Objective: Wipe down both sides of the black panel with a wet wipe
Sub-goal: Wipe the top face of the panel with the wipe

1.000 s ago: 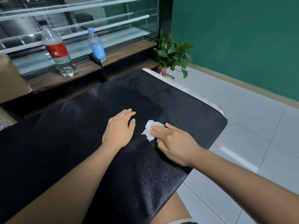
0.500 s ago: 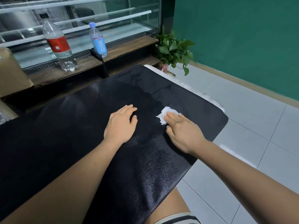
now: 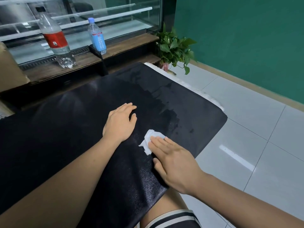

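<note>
**Top face of the panel under the wipe; the underside is not yet reached.**

The large black grained panel (image 3: 65, 129) lies flat, its near corner over the person's bare thigh (image 3: 166, 209) and its far edge by a dark wooden ledge (image 3: 125, 45). A damp sheen streaks the far right part, while the broad left stretch looks dry. The left hand (image 3: 119, 125) rests flat mid-panel, fingers straight and close together, holding nothing; it likely steadies the sheet. The right hand (image 3: 174, 163) sits just beside it, fingers (image 3: 160, 143) straight and laid over the crumpled white wet wipe (image 3: 148, 143), pressing it to the surface rather than pinching it. My read is first-side wiping, partway through. The next move calls for firm sweeps toward the dry left stretch, with the left hand shifting clear. After that, both hands turn the panel over.
</note>
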The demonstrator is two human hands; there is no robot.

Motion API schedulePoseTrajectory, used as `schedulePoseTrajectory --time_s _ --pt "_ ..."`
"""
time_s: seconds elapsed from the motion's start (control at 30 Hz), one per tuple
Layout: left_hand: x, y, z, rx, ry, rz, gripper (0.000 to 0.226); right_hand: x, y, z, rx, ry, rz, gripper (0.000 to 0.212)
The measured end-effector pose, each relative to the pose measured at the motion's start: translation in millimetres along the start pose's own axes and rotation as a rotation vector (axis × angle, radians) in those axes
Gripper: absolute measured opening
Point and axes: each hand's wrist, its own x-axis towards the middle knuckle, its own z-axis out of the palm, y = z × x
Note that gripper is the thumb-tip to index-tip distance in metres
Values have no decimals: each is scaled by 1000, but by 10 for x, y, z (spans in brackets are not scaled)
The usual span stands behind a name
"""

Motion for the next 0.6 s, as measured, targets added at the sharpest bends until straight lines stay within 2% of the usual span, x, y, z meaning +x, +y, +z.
schedulePoseTrajectory --time_s 0.37,0.6 --pt "-16 27 2 -11 21 11 39 -180 56 -5 84 -57 -96 58" --pt "-13 6 14 -10 18 6 39 -155 368 -44 77 -15 -47 53"
